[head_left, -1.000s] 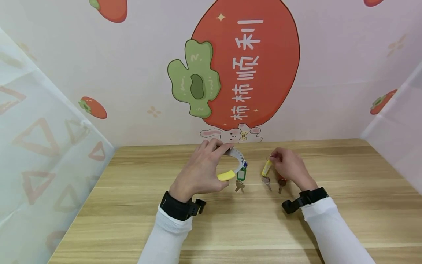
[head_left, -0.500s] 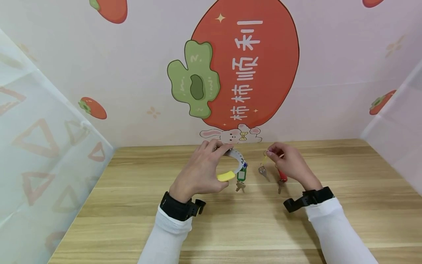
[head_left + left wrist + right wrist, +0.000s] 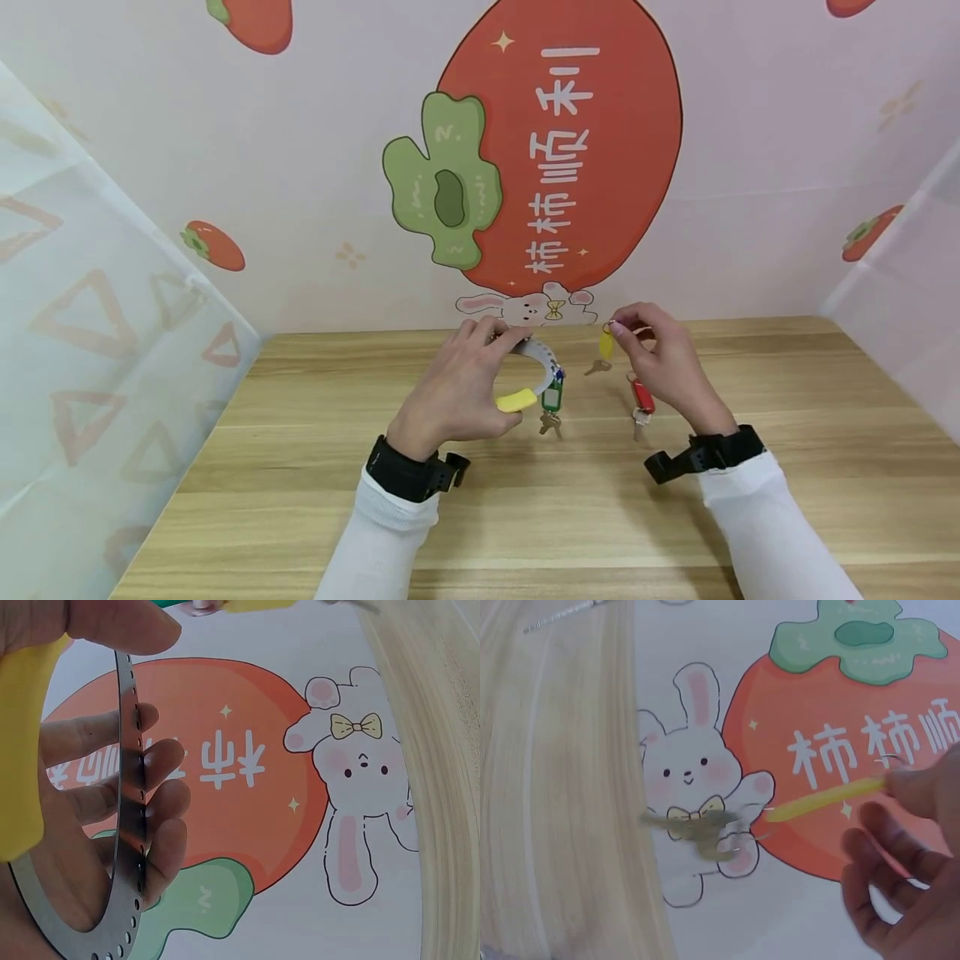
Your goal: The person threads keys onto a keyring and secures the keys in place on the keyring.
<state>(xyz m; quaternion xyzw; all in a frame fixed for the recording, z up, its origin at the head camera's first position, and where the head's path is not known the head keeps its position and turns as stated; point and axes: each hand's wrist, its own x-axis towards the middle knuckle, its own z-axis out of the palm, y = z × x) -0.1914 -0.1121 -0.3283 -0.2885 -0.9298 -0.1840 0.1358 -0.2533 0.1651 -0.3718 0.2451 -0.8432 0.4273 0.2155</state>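
Note:
My left hand (image 3: 457,379) grips a round metal key ring (image 3: 542,358) with a row of small holes and a yellow handle (image 3: 516,400). At the ring's right edge hangs a green key tag (image 3: 552,394) with keys (image 3: 551,422); a small blue piece shows at its top. Its exact fastening is too small to tell. My right hand (image 3: 667,358) pinches the top loop of a yellow key tag (image 3: 607,344), and its key (image 3: 598,367) dangles below, blurred in the right wrist view. Below that hand, a red key tag (image 3: 642,393) with a key lies on the table.
The wood-grain table (image 3: 300,500) ends at a printed backdrop (image 3: 315,167) with a large persimmon and a rabbit. A white printed side sheet (image 3: 90,333) stands at the left, another at the right.
My right hand has raised the yellow key tag and moved it away toward the backdrop, uncovering more of the red tag. My left hand stays nearly still with the key ring.

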